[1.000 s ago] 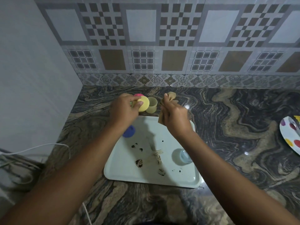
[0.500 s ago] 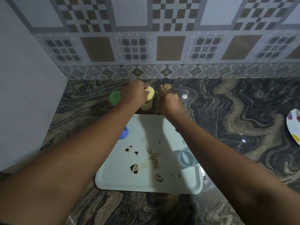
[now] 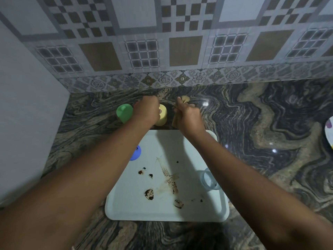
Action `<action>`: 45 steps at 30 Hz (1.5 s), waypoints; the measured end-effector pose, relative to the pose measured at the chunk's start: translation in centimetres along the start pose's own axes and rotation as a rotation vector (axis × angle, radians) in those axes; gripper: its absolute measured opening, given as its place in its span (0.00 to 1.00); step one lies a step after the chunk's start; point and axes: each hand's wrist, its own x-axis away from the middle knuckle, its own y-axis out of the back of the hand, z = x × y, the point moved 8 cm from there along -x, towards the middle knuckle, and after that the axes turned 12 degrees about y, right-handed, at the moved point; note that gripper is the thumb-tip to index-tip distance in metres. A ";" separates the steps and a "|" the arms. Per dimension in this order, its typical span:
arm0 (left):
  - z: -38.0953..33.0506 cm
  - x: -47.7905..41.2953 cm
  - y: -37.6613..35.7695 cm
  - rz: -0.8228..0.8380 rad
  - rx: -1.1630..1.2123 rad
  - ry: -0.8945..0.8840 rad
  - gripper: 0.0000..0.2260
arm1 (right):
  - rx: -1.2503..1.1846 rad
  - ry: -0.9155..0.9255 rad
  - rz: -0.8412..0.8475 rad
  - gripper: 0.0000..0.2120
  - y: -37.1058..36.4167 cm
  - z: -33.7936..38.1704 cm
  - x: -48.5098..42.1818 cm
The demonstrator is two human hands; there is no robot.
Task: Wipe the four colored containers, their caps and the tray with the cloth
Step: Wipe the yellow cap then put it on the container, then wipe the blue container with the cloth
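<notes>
A pale tray [image 3: 189,212] smeared with brown stains lies on the counter in front of me. Behind its far edge stands a capped green container [image 3: 124,112] and, to its right, a yellow container [image 3: 163,115]. My left hand [image 3: 146,110] rests on top of the yellow container, fingers on its yellow cap. My right hand [image 3: 186,115] is just right of it, closed on a crumpled tan cloth [image 3: 184,99]. A blue cap [image 3: 136,153] lies on the tray's left side, partly hidden by my left forearm. A clear bluish container [image 3: 209,180] stands at the tray's right side.
The dark marbled counter [image 3: 261,132] meets a tiled wall at the back and a plain wall on the left. A white plate with coloured dots [image 3: 329,130] shows at the right edge.
My left hand carried the yellow cap from the air down onto the yellow container. The view tilted down, bringing the green container into sight. My right hand kept the cloth.
</notes>
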 end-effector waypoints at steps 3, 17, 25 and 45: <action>-0.3 0.6 -0.3 -0.040 -0.070 -0.028 0.13 | -0.017 -0.020 -0.015 0.21 0.3 0.4 0.2; -1.9 6.7 7.9 -0.320 0.173 -0.190 0.20 | -0.167 -0.039 -0.198 0.14 6.9 2.7 2.7; -5.3 17.3 6.1 -0.229 0.391 -0.455 0.10 | -0.168 -0.045 -0.261 0.15 13.9 3.9 11.3; -7.9 25.6 -8.6 0.008 0.101 -0.658 0.06 | -0.184 -0.379 -0.137 0.20 11.4 -1.7 26.7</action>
